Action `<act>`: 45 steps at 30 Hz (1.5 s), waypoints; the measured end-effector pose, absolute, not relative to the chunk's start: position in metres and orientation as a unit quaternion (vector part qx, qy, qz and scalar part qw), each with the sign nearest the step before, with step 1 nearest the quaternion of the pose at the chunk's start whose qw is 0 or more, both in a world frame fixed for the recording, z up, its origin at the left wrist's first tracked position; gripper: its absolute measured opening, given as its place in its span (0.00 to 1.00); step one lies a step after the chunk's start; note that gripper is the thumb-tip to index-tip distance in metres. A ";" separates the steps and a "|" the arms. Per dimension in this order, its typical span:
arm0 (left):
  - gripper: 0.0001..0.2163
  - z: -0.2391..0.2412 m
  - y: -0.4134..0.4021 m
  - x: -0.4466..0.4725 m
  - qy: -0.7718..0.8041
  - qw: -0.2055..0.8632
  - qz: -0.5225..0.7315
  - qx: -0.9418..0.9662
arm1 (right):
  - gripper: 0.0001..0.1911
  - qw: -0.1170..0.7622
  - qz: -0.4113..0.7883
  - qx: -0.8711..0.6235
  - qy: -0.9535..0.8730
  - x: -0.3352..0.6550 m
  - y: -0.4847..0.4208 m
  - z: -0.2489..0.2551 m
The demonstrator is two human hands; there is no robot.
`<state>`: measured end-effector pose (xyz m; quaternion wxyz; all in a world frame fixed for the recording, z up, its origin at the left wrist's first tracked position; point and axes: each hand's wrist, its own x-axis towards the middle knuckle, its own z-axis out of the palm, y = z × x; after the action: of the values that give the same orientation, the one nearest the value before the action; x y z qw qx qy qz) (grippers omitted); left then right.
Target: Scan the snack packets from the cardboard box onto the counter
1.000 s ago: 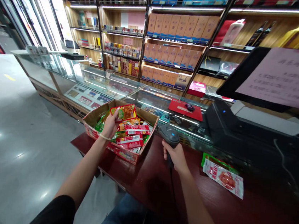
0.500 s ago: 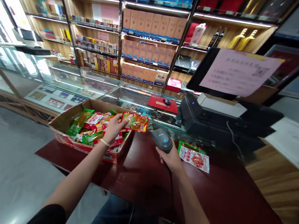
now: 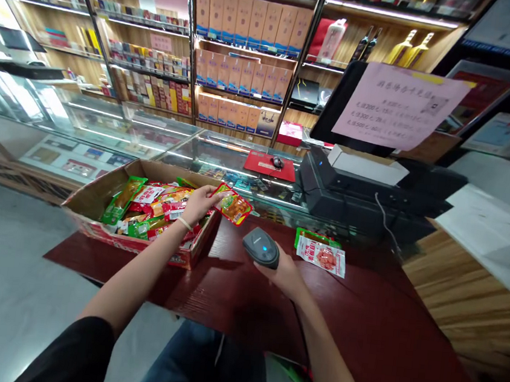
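Between the fingers of my left hand [image 3: 199, 203] is a red and yellow snack packet [image 3: 234, 205], tilted down to the right above the table. My right hand [image 3: 286, 273] is wrapped around a dark grey barcode scanner [image 3: 260, 247] with a lit blue light, its head pointing towards the packet but apart from it. Under my left forearm stands an open cardboard box [image 3: 91, 230] of mixed snack packets [image 3: 151, 204]. Right of the scanner, a white and red packet [image 3: 323, 256] lies partly over a green one [image 3: 305, 235] on the table.
The dark red table [image 3: 234, 298] meets a glass display counter [image 3: 151, 137]. A monitor [image 3: 336, 111] with a pink notice [image 3: 400, 109] and a black machine [image 3: 341, 191] stand at the right. A mouse [image 3: 277, 162] rests on a red mat [image 3: 258, 164]. Shelves of boxes line the back.
The snack packet has turned, its right end now lower. The scanner's head has swung a little to the left. My view has dipped slightly downward.
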<state>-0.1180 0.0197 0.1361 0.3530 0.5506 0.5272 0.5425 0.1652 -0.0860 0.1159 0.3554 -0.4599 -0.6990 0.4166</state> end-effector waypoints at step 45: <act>0.22 -0.009 0.022 0.166 0.261 0.111 0.132 0.950 | 0.21 0.646 0.409 -0.581 -0.280 0.368 -0.141 0.070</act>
<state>0.1662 0.0221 -0.0088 0.1113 0.9497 0.2614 0.1317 0.3676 -0.1408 0.0704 0.6459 -0.5808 -0.2803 0.4086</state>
